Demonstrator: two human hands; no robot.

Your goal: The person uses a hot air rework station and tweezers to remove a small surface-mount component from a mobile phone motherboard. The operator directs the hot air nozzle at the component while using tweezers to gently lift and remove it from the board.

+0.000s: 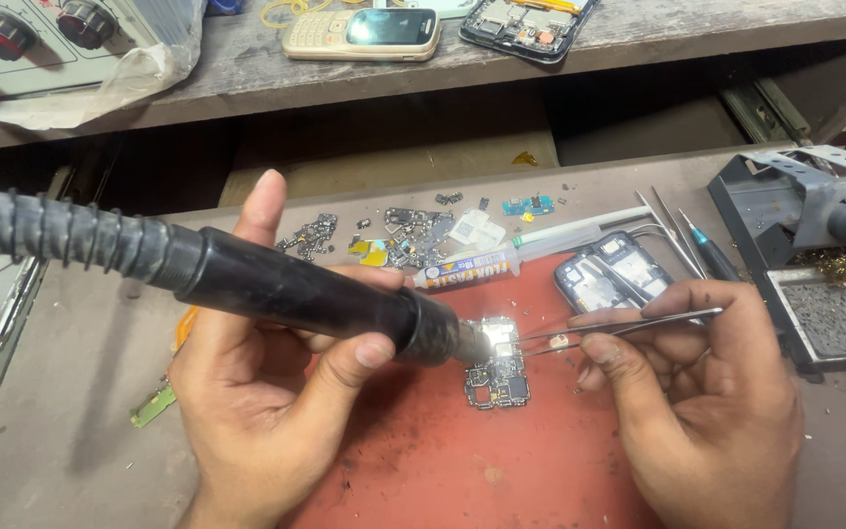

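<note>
Left hand (266, 392) grips hot-air handpiece (286, 289), long axis nine-to-three, nozzle toward three o'clock at circuit board (497, 377). Right hand (707, 392) pinches tweezers (619, 328), tips toward nine o'clock.

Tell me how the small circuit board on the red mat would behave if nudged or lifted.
The circuit board looks thin and flat, so probably light and apt to slide on the red mat when nudged. It likely stays stiff when lifted. Its bare components suggest it is fragile; the tweezers suit it better than fingers.

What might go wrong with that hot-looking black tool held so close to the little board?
The black hot-air wand in the left hand points at the small circuit board; lingering could scorch it. The thin metal tweezers in the right hand might slip and knock parts. The white flux syringe lies near the nozzle.
</note>
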